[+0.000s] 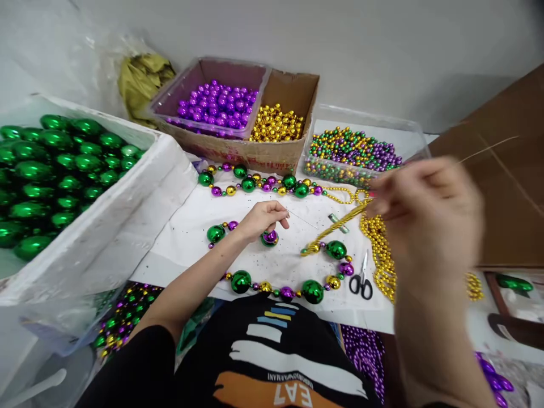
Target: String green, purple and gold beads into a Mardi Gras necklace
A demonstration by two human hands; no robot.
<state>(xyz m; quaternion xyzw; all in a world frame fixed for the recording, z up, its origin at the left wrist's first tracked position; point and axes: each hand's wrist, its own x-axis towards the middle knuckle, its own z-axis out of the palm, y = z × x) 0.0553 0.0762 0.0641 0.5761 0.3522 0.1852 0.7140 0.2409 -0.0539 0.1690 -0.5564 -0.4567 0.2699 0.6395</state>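
Observation:
My left hand (266, 220) is closed in a pinch over the middle of the white cloth (187, 232). From its fingertips a thin strand (302, 219), perhaps thread or wire, runs to the right. My right hand (429, 209), smeared by motion, is raised on the right, its fingers around the upper end of a twisted gold cord (340, 225). The cord slants down to a bead garland (312, 291) of green, purple and gold beads, curved along the near side. Another fine strand (488, 148) sticks out beyond my right hand. A green and purple bead (270, 238) lies below my left hand.
Black-handled scissors (361, 283) lie right of the garland, near heaped gold bead strings (378, 255). A second garland (259, 184) lies farther back. Behind stand a cardboard box (272, 156) and a clear bin (414, 136) of beads. A white foam box (165, 164) of green beads stands left.

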